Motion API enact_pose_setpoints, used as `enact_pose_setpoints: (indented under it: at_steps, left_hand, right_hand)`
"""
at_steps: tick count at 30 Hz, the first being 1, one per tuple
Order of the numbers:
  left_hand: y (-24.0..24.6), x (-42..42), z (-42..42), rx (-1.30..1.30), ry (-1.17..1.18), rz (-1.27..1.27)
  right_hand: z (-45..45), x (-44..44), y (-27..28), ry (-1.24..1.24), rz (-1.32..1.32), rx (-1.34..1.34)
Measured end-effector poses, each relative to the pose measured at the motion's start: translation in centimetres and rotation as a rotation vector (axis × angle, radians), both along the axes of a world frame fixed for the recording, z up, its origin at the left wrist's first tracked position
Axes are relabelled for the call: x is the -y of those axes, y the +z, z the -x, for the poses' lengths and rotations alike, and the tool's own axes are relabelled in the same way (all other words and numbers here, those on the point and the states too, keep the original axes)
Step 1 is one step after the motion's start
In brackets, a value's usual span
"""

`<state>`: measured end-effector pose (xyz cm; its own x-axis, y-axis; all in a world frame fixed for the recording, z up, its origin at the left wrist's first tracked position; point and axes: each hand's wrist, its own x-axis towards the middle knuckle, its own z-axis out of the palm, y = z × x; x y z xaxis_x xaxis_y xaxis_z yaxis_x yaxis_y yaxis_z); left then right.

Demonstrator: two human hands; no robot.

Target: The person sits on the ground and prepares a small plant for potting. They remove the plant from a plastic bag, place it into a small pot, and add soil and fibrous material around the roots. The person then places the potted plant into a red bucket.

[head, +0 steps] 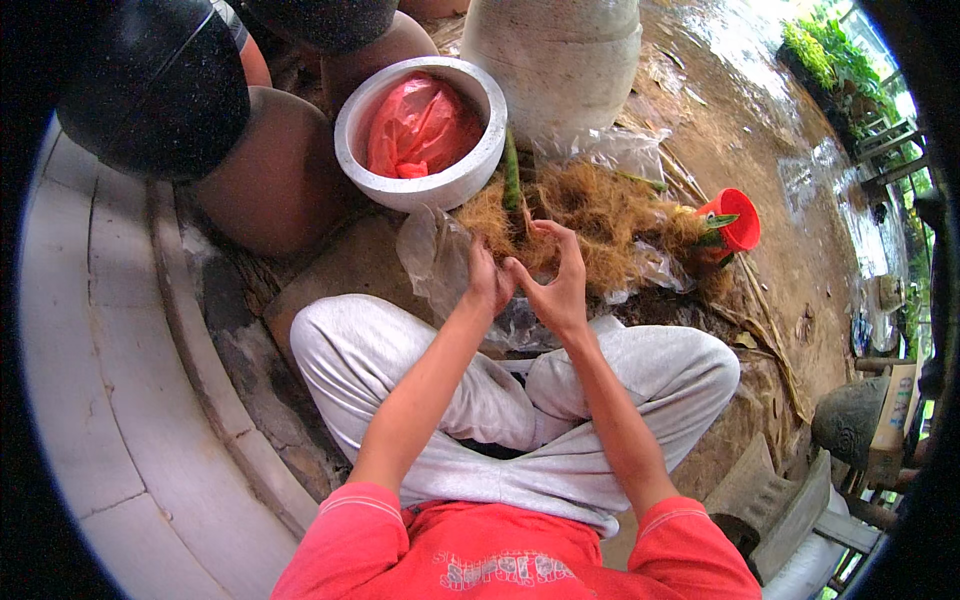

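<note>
My left hand (489, 279) and my right hand (556, 281) meet at the near edge of a brown coconut-fibre bundle (486, 216). A thick green plant stem (511, 174) stands up out of this fibre. Fingers of both hands are curved around its base; whether they grip the fibre or only touch it I cannot tell. More loose coconut fibre (600, 217) lies to the right on clear plastic sheeting (435, 251). Beyond my hands, a grey round bowl (351, 171) holds a crumpled red plastic bag (420, 124). At the right, a red plastic cup (742, 219) lies near a green leaf tip (721, 221).
Large dark and brown pots (262, 172) stand at the upper left, and a tall pale pot (555, 67) stands behind the fibre. Grey tiles (142, 360) run along the left. Dry stalks (772, 330) and a grey moulded block (765, 502) are at the right.
</note>
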<state>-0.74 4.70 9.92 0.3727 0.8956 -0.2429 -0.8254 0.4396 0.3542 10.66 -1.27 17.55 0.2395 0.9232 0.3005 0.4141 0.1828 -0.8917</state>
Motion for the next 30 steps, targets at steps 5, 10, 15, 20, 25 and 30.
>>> enact_pose_setpoints:
  at_steps: [5,10,15,20,25,30]
  left_hand:
    - [-0.5,0.4,-1.0,-0.216,0.053,-0.106]
    - [1.4,0.8,-0.7,0.169,0.081,-0.191]
    - [4.0,0.9,-0.8,0.082,0.161,-0.199]
    - [4.6,1.2,-1.6,-0.119,0.165,-0.352]
    - [4.9,1.0,-0.8,-0.169,0.13,-0.103]
    - [5.4,1.0,-1.5,-0.194,0.263,-0.14]
  right_hand:
    - [1.5,-1.0,0.6,-0.158,0.028,-0.093]
    - [1.1,-1.2,-0.7,-0.15,0.063,-0.252]
    - [0.9,-0.7,-0.5,-0.131,-0.072,-0.307]
    - [1.5,-0.9,1.2,-0.122,-0.084,-0.077]
    - [1.2,-0.8,1.5,-0.063,-0.033,-0.078]
    - [1.3,-0.9,1.4,-0.094,-0.116,-0.2]
